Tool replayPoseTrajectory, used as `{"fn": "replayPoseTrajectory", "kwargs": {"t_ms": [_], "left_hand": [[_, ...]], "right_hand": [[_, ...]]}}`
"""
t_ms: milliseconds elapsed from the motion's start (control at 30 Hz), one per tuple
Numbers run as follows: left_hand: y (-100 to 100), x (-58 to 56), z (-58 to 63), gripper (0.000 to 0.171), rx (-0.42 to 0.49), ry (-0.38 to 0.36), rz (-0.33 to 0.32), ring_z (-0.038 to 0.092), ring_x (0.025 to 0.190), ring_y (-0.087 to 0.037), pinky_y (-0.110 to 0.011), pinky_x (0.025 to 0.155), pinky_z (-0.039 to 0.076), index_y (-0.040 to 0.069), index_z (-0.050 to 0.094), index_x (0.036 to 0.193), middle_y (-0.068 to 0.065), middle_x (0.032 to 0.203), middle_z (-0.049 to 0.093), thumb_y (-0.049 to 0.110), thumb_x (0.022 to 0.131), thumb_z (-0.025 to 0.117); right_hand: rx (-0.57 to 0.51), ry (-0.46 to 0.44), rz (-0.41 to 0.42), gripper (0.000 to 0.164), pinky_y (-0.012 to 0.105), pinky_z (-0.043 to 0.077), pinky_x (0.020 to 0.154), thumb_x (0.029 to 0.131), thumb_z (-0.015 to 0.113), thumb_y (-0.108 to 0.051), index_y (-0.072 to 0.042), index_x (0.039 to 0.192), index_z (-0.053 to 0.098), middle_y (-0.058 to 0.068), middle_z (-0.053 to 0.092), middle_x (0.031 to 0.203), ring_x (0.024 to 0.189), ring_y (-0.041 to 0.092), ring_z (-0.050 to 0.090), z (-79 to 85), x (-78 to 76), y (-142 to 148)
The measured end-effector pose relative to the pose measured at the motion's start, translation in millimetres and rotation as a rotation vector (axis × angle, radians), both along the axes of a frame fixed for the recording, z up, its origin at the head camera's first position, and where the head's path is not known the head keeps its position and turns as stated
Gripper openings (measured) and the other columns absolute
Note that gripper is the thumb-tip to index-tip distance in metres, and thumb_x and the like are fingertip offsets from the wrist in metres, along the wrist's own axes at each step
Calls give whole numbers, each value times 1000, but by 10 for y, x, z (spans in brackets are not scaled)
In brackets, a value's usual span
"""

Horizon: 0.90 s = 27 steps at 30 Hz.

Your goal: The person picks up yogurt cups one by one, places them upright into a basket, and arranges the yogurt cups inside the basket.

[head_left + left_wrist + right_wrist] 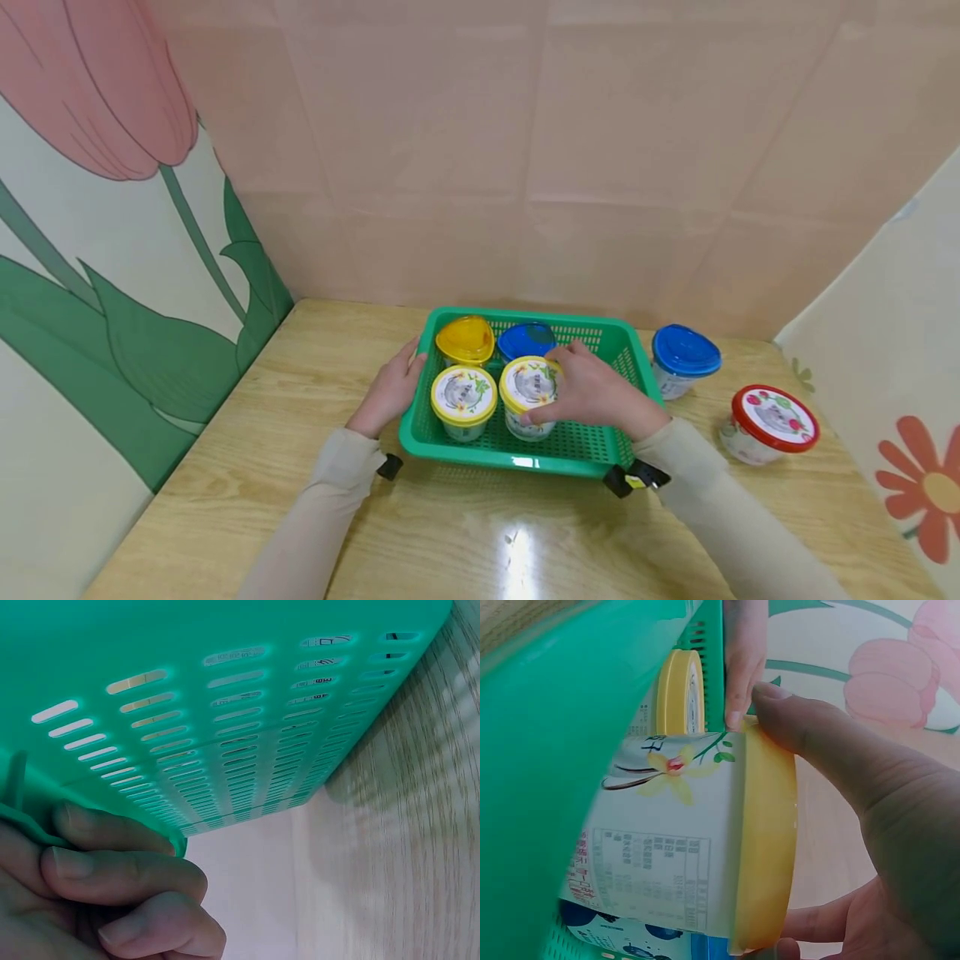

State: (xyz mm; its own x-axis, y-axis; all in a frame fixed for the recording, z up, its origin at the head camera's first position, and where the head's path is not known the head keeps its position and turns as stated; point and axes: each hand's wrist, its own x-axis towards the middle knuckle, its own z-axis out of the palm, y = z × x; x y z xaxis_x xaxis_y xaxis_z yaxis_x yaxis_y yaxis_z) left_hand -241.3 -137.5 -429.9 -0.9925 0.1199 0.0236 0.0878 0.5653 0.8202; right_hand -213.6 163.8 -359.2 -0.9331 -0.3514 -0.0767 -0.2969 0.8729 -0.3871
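A green plastic basket (480, 461) with slotted sides sits on the wooden table. My left hand (388, 392) holds its left rim, and in the left wrist view the fingers (127, 874) curl at the rim. Inside the basket, my right hand (596, 396) grips a yellow-lidded paper tub (527, 385) around the lid, thumb on the near side. The tub stands upright; a vanilla flower shows on its wall (667, 825). Left of it is a matching yellow-lidded tub (464, 397). Behind them are a tub with a clear yellow lid (465, 340) and a blue-lidded tub (525, 340).
Right of the basket stand another blue-lidded tub (686, 353) and a red-lidded tub (775, 419) with a berry print. A pink-covered wall (480, 167) rises behind the table (277, 400), and flower-painted panels flank it.
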Motion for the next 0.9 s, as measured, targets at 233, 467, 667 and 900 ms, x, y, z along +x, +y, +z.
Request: {"fn": "replayPoseTrajectory", "kwargs": {"t_ms": [233, 467, 667, 900], "left_hand": [[11, 5, 8, 55, 0, -4, 6, 53, 129, -36, -53, 106, 43, 8, 26, 159, -20, 155, 39, 31, 110, 36], [13, 10, 16, 55, 9, -10, 8, 48, 134, -36, -53, 108, 40, 9, 26, 159, -19, 156, 38, 32, 110, 37], [6, 4, 13, 55, 5, 2, 10, 48, 135, -37, -54, 108, 40, 8, 26, 158, -20, 156, 38, 31, 110, 36], [5, -8, -17, 55, 0, 6, 5, 51, 131, -36, -53, 106, 42, 8, 26, 158, -20, 156, 37, 31, 110, 36]], "right_hand": [[17, 2, 29, 104, 44, 51, 88, 62, 87, -63, 3, 136, 53, 16, 53, 117, 94, 25, 55, -15, -4, 3], [29, -25, 41, 104, 42, 51, 81, 62, 88, -62, 2, 136, 52, 15, 49, 113, 86, 24, 56, -29, 9, 10], [25, -34, 36, 104, 44, 51, 83, 61, 88, -62, 3, 134, 52, 16, 49, 114, 88, 25, 56, -17, 22, -3], [43, -58, 34, 103, 43, 52, 84, 60, 89, -63, 2, 133, 54, 14, 50, 112, 89, 24, 55, -12, 55, -23]]}}
